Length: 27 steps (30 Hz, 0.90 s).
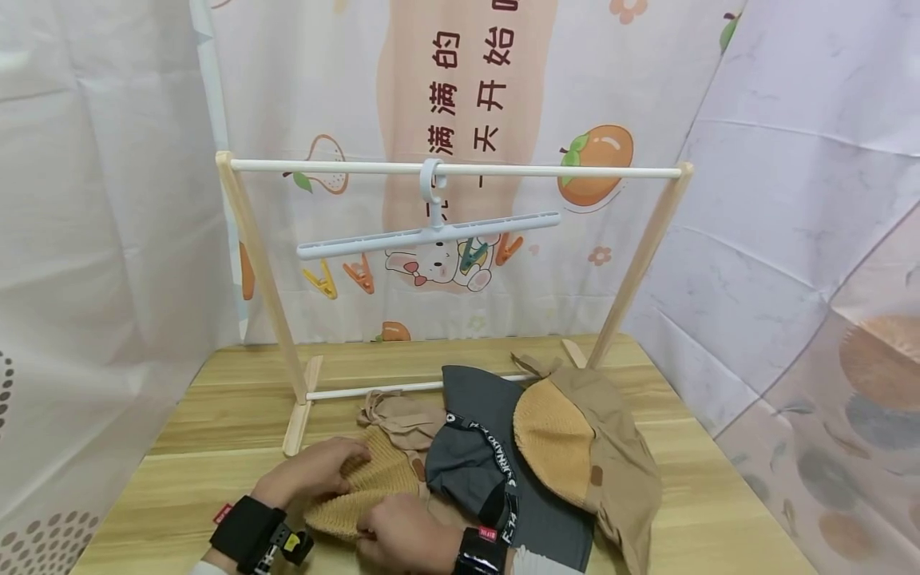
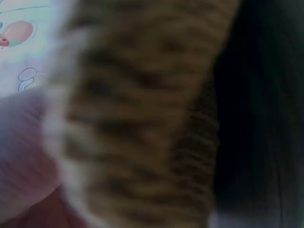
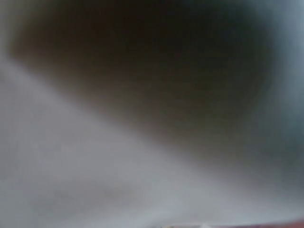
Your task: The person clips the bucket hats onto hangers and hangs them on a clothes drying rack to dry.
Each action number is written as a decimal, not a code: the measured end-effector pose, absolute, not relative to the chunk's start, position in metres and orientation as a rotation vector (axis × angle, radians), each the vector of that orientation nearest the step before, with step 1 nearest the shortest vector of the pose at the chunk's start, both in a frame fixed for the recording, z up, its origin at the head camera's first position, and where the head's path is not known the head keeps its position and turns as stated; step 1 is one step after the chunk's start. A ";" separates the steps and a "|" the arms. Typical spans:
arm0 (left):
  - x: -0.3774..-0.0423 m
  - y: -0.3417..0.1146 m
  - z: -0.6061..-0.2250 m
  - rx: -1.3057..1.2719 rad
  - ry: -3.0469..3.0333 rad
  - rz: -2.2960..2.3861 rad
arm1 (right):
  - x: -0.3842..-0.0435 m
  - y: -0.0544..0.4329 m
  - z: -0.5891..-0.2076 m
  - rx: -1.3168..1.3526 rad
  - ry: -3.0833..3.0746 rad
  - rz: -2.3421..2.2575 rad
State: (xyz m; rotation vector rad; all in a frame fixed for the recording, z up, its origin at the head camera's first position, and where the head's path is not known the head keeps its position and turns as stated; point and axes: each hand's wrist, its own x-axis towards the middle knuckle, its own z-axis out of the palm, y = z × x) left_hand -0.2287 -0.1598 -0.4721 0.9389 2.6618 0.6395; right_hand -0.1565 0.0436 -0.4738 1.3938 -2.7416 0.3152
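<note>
A mustard-yellow ribbed sun hat [image 1: 388, 463] with tan cloth and a small brown patch lies at the front, left of the middle. My left hand [image 1: 316, 471] grips its left side with curled fingers. In the left wrist view the ribbed fabric [image 2: 137, 114] fills the middle, close to the lens, with part of the hand [image 2: 23, 156] at the left. My right hand [image 1: 410, 531] holds the near edge of the same hat, its fingertips hidden in the fabric. The right wrist view is a dark blur.
A dark grey hat [image 1: 470, 471] with a lettered strap lies right of my hands, overlapped by another yellow and tan hat [image 1: 553, 447]. Behind stands a wooden rack [image 1: 266, 279] with a white rail [image 1: 539, 170]. From it hangs a pale blue hanger [image 1: 431, 234] with several coloured clips [image 1: 359, 274].
</note>
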 end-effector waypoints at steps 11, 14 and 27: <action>-0.234 -0.160 -0.461 0.857 2.625 0.766 | -0.166 0.052 -0.455 1.313 -2.795 0.563; -0.231 -0.162 -0.457 0.809 2.628 0.786 | -0.169 0.053 -0.453 1.327 -2.760 0.604; -0.226 -0.162 -0.442 0.777 2.739 0.808 | -0.171 0.057 -0.446 1.246 -2.674 0.815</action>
